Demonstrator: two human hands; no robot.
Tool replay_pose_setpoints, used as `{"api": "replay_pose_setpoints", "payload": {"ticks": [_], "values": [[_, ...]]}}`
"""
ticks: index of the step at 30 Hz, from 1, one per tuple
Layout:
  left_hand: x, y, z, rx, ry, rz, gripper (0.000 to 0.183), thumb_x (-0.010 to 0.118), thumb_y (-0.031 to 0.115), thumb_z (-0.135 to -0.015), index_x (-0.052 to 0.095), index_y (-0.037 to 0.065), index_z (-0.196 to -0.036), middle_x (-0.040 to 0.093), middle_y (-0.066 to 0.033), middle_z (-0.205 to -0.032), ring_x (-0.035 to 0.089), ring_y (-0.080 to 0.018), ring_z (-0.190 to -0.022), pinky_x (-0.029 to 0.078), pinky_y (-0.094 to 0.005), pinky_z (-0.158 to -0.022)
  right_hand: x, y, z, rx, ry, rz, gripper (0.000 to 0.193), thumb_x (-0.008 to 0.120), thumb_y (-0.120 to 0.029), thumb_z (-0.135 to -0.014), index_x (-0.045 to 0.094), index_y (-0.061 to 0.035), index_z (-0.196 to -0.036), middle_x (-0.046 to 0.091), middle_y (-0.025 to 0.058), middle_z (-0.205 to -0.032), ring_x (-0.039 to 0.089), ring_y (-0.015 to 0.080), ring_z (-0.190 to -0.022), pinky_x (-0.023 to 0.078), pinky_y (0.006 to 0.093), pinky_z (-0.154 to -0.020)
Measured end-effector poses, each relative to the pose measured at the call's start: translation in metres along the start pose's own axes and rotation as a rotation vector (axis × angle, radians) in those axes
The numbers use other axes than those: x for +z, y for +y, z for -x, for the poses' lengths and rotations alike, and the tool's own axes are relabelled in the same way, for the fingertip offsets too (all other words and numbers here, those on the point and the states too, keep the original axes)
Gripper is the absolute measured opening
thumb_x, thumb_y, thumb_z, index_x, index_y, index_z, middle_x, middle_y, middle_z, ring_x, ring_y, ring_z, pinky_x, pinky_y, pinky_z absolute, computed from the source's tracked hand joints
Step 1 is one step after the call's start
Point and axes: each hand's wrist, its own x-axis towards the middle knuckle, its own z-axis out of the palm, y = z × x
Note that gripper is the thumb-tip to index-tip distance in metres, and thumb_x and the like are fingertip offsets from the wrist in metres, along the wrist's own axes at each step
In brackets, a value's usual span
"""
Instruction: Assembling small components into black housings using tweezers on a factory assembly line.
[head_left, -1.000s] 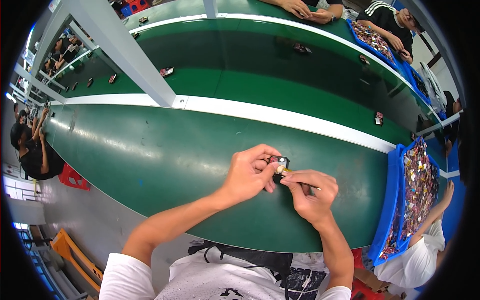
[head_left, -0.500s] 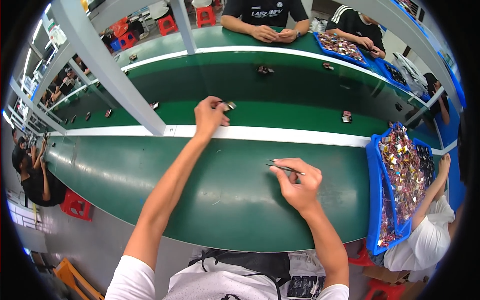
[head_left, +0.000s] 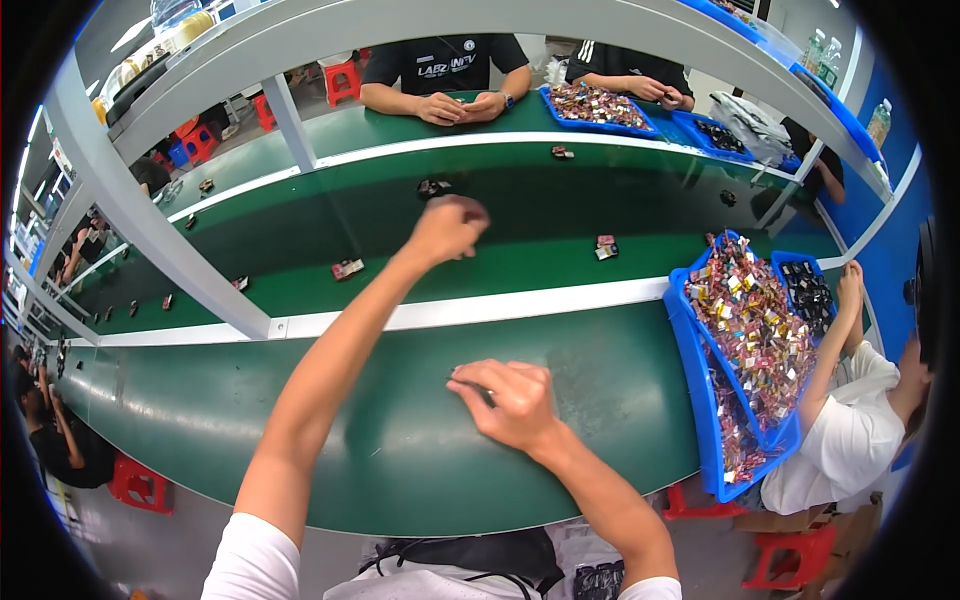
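Note:
My left hand (head_left: 450,230) reaches over the green conveyor belt (head_left: 520,270); its fingers are smeared by motion, so what they hold, if anything, is unclear. Just beyond it lies a small dark clump of parts (head_left: 432,188). A small pink-and-black part (head_left: 347,268) rests on the belt to the left of that hand, and another such part (head_left: 606,247) lies to its right. Lower down, above the green worktop (head_left: 400,420), my right hand (head_left: 512,402) is closed around dark tweezers (head_left: 453,375), mostly hidden by the fingers.
A blue tray (head_left: 708,400) heaped with small wired parts stands at the right, beside a tray of black parts (head_left: 803,290). A white rail (head_left: 480,307) and grey post (head_left: 170,220) border the belt. Co-workers sit opposite and on both sides.
The view has swung to the right. My left hand has let go of a small part, now on the belt, and moved farther over it. My right hand has turned, hiding more of the tweezers.

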Motion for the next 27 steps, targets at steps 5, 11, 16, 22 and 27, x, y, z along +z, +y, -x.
{"api": "replay_pose_setpoints", "payload": {"ticks": [5,11,16,22,27], "values": [[0.069,0.032,-0.058,0.058,-0.220,0.046,0.022,0.060,0.009,-0.091,0.072,-0.008,-0.098,0.073,-0.0166,-0.087,0.074,-0.0222,-0.065,0.060,-0.0322,-0.049,0.004,0.002,0.000,-0.003,-0.020,0.002,0.013,0.082,-0.007,-0.076,0.071,-0.0092,-0.083,0.073,0.0006,-0.080,0.062,0.0189,-0.053,0.047,0.0291,-0.049],[0.133,0.036,-0.107,-0.024,-0.235,0.040,0.023,0.057,0.006,-0.084,0.077,0.001,-0.093,0.072,-0.0159,-0.081,0.072,-0.0224,-0.062,0.058,-0.0331,-0.050,0.008,0.006,0.001,0.010,-0.042,0.002,0.016,0.082,-0.004,-0.074,0.070,-0.0081,-0.084,0.072,0.0012,-0.080,0.060,0.0198,-0.051,0.045,0.0294,-0.047],[0.170,0.034,-0.118,0.094,-0.134,-0.096,0.018,0.068,0.020,-0.086,0.076,0.005,-0.092,0.073,-0.0133,-0.080,0.069,-0.0234,-0.060,0.057,-0.0353,-0.059,0.005,0.012,0.007,0.044,-0.068,0.008,0.018,0.081,-0.001,-0.072,0.070,-0.0074,-0.085,0.070,0.0023,-0.077,0.058,0.0219,-0.050,0.045,0.0307,-0.048],[0.157,0.033,-0.113,-0.060,-0.266,-0.003,0.018,0.066,0.018,-0.091,0.070,0.000,-0.091,0.069,-0.0102,-0.076,0.062,-0.0171,-0.054,0.050,-0.0323,-0.050,0.007,0.010,0.005,0.035,-0.060,-0.018,0.017,0.080,-0.002,-0.073,0.070,-0.0072,-0.086,0.070,0.0030,-0.078,0.059,0.0221,-0.052,0.046,0.0310,-0.048],[0.111,0.020,-0.064,-0.168,-0.217,0.330,0.016,0.060,0.013,-0.096,0.062,-0.003,-0.094,0.061,-0.0056,-0.066,0.054,-0.0110,-0.048,0.040,-0.0284,-0.041,0.010,0.005,0.005,0.023,-0.062,-0.065,0.014,0.081,-0.005,-0.076,0.071,-0.0074,-0.085,0.071,0.0024,-0.078,0.061,0.0216,-0.052,0.047,0.0303,-0.049]]}}
